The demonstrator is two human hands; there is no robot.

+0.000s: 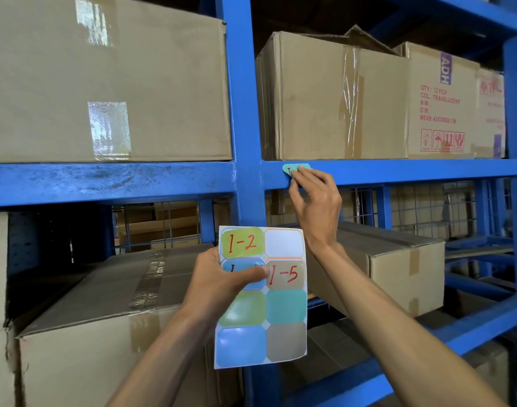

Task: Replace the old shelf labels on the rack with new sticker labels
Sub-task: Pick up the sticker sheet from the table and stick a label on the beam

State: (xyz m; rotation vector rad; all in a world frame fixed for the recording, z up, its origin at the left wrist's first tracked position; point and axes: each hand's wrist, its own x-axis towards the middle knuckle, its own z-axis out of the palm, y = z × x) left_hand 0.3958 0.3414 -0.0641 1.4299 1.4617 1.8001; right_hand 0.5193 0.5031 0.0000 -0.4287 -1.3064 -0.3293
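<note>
Evidently thin and limp, the teal sticker label (pixel 292 169) is pinched at its edge by right hand (pixel 316 201) fingers against the blue shelf beam (pixel 398 171); left hand (pixel 222 277) fingers grip the flexible sticker sheet (pixel 280 318) below.

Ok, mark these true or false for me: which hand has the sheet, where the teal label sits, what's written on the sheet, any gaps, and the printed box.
1. The left hand holds the sheet. True.
2. The right hand touches a teal label on the beam. True.
3. The green sticker reads 1-5. False: it reads 1-2; the tan sticker reads 1-5.
4. Every slot on the sheet is filled. False: the top right slot is blank white.
5. The printed box stands below the beam. False: it stands on the shelf above it.
</note>
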